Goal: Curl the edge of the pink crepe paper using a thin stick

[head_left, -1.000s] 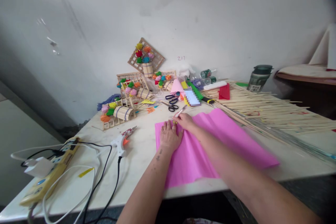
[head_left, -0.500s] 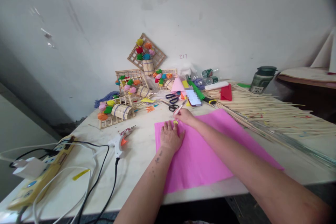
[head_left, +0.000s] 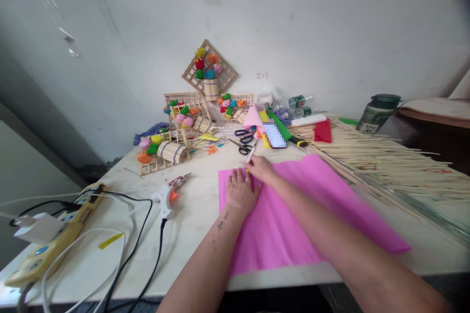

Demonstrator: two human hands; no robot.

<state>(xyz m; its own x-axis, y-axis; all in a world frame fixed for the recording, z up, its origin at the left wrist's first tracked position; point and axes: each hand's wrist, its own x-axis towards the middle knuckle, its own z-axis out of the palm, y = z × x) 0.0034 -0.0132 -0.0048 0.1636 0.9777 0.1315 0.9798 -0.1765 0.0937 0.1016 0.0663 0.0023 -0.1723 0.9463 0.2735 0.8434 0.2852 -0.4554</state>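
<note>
A large pink sheet of crepe-like paper (head_left: 293, 210) lies flat on the table before me. My left hand (head_left: 240, 190) rests on its upper left part with the fingers spread. Just beside those fingertips, my right hand (head_left: 260, 168) is closed around a white pen (head_left: 251, 150), its tip end low near the paper's top edge. A small yellow piece (head_left: 246, 170) shows only partly between the two hands. Beyond the pen lie black-handled scissors (head_left: 244, 143).
Bamboo lattices with paper flowers (head_left: 172, 151) stand at the back left. A glue gun (head_left: 167, 200) and a power strip (head_left: 55, 239) with cables occupy the left. Many thin sticks (head_left: 382, 156) cover the right, near a dark green bottle (head_left: 380, 112). A phone (head_left: 274, 135) lies behind the paper.
My right hand with the pen has come slightly closer to my left fingers and now covers most of the yellow piece. The whole view has shifted a little.
</note>
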